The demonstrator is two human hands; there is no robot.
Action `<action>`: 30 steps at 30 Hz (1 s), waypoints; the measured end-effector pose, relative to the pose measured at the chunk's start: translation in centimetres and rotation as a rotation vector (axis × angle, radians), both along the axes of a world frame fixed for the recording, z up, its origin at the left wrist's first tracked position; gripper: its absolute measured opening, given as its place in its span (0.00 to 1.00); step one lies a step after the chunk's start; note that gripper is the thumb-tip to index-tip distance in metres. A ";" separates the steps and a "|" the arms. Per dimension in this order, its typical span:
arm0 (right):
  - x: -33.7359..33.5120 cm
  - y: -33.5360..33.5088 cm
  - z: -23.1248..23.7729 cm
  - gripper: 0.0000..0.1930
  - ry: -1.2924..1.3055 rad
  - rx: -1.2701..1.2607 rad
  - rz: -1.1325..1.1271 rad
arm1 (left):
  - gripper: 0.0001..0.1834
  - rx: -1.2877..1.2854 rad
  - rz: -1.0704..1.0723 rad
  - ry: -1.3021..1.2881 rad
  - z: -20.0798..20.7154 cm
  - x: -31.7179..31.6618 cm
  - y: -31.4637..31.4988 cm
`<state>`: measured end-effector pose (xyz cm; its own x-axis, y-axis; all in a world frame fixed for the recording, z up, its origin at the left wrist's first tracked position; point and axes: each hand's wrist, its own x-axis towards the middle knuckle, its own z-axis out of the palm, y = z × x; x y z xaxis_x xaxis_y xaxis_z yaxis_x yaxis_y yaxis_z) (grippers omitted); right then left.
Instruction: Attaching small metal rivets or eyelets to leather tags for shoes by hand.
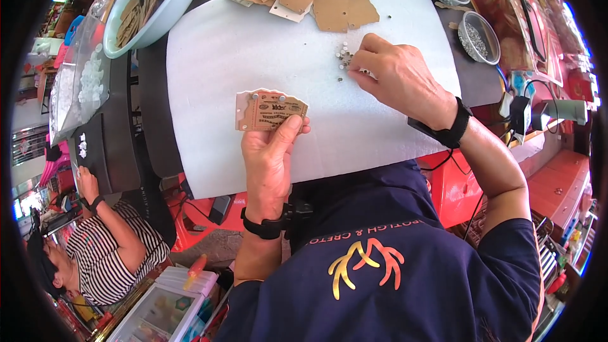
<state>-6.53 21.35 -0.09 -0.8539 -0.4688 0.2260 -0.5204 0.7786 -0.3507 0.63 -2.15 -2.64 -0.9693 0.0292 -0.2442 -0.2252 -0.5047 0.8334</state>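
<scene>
Over the white sheet point(215, 63), we pick best with the brown card point(269, 111) held steady, one piece at a time; our left hand point(269, 158), nearly closed, pinches the card above the near-left corner; our right hand point(396, 66), fingertips drawn together (we cannot tell whether they grip anything), is at the small pieces point(345, 57), between the sheet's middle and right edge.

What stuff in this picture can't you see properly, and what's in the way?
All in the head view:
Whether the right hand grips one of the small pieces: the hand itself hides the spot.
The underside of the tan card in the left hand: its upper face hides it.
The far end of the pale blue basin: cut off by the top edge.
Each silvery bit's shape in the lower round bowl: too small.
</scene>
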 end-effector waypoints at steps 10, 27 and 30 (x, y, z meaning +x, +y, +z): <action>-0.2 -1.0 -0.4 0.06 0.033 0.004 0.039 | 0.20 -0.011 -0.012 0.016 0.1 0.1 0.1; 3.8 -3.7 1.5 0.05 -0.307 -0.695 -0.041 | 0.14 0.026 0.022 0.059 1.4 -1.3 3.1; 4.1 -3.8 0.6 0.05 -0.316 -0.752 -0.079 | 0.15 -0.019 0.019 0.117 1.7 -1.1 3.5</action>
